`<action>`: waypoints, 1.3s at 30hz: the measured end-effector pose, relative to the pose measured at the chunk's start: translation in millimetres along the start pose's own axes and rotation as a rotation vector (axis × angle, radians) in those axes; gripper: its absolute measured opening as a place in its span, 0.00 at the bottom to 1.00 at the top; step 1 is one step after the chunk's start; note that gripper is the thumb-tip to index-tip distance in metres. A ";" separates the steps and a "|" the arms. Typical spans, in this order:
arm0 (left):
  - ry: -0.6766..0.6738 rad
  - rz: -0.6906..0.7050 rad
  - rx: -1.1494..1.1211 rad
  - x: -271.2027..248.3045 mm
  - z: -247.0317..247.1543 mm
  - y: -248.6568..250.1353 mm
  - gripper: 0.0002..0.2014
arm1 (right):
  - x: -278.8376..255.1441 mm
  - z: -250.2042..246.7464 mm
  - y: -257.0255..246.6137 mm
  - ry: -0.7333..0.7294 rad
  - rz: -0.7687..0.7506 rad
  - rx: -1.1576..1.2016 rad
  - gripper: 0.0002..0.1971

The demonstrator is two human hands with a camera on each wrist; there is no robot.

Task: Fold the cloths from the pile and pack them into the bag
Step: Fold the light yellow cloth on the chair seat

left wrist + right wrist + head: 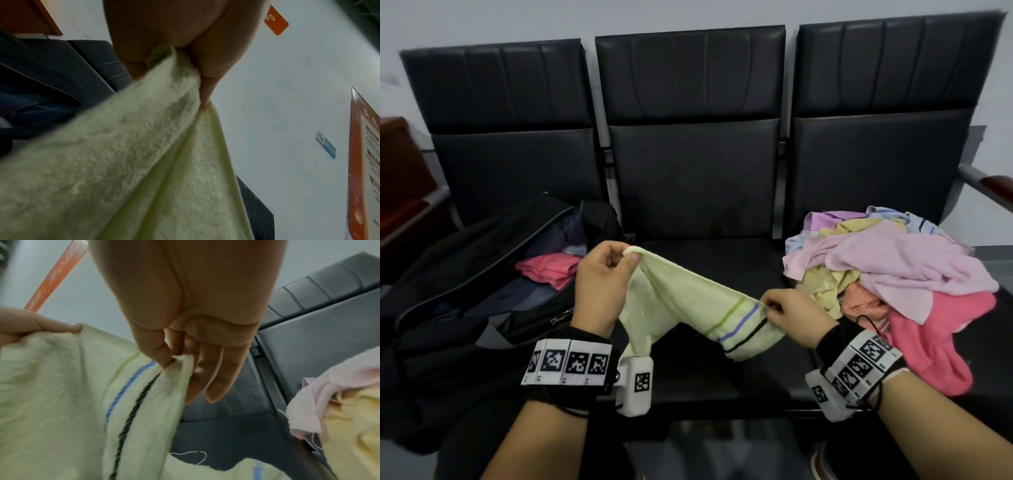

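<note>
A pale green cloth with green, blue and black stripes hangs stretched between both hands above the middle seat. My left hand pinches one top corner, seen close up as cloth under left hand. My right hand pinches the striped edge, where cloth is caught between thumb and forefinger of right hand. The pile of cloths, pink, yellow, blue and coral, lies on the right seat. The black bag sits open on the left seat with a folded pink cloth inside.
Three black padded seats form a bench against a pale wall. A wood-capped armrest ends the bench on the right, and a brown wooden piece of furniture stands at the far left. Pink and yellow pile cloths lie near my right hand.
</note>
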State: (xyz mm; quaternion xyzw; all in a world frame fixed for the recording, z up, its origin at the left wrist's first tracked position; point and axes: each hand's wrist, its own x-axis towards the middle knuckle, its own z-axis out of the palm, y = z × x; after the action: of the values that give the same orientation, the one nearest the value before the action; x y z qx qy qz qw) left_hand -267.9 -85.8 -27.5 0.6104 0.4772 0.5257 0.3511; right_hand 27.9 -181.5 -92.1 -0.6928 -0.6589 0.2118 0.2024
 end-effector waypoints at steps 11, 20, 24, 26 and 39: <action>0.085 0.087 0.039 19.8 27.8 33.5 0.05 | -6.2 -54.1 -95.0 0.173 -0.318 0.650 0.11; -0.419 -0.119 0.087 -5.0 48.9 24.4 0.16 | -3.0 -28.8 -101.1 0.002 -0.328 0.362 0.12; -0.523 -0.075 0.052 -12.6 46.8 28.7 0.15 | 2.0 -9.2 -100.7 0.130 -0.362 0.299 0.05; -0.556 -0.034 0.024 -14.5 45.6 31.8 0.14 | 6.0 -5.1 -101.1 0.145 -0.352 0.288 0.06; -0.493 -0.010 0.126 -15.0 26.3 9.2 0.07 | 14.1 -7.8 -89.4 0.261 -0.285 0.322 0.09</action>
State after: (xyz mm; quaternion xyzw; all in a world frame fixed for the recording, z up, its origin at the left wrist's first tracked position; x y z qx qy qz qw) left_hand -240.1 -100.9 -28.8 0.7385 0.4121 0.3286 0.4205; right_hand -41.1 -163.0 -36.0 -0.5731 -0.6761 0.1922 0.4213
